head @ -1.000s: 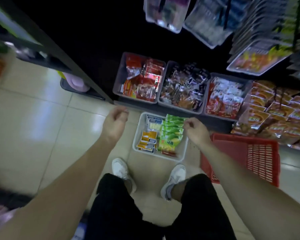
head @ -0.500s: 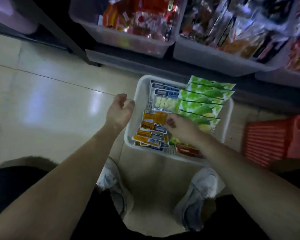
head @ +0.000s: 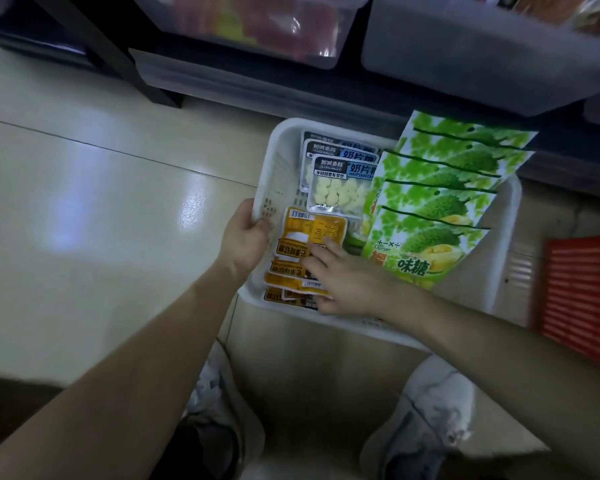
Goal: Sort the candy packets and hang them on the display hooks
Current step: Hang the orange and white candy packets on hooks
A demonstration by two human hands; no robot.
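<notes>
A white plastic basket (head: pixel 506 209) sits on the floor between my feet and the shelf. Inside lie a stack of yellow-orange candy packets (head: pixel 312 230) at the near left, blue-and-white milk-tablet packets (head: pixel 340 181) behind them, and several green durian candy packets (head: pixel 440 202) fanned out on the right. My left hand (head: pixel 245 237) grips the basket's left rim, fingers curled over the edge. My right hand (head: pixel 343 278) lies on the yellow-orange stack with fingers spread, thumb at the stack's near edge. No display hooks are in view.
Clear storage bins (head: pixel 465 53) of snacks stand on a low dark shelf just behind the basket. A red basket (head: pixel 582 292) sits on the floor at the right. My two white shoes (head: pixel 433 393) are below the basket. Glossy tile floor (head: pixel 101 202) extends to the left.
The view has dropped much closer to the basket. My left hand moved onto the rim and took hold of it. My right hand slid left onto the yellow-orange packets.
</notes>
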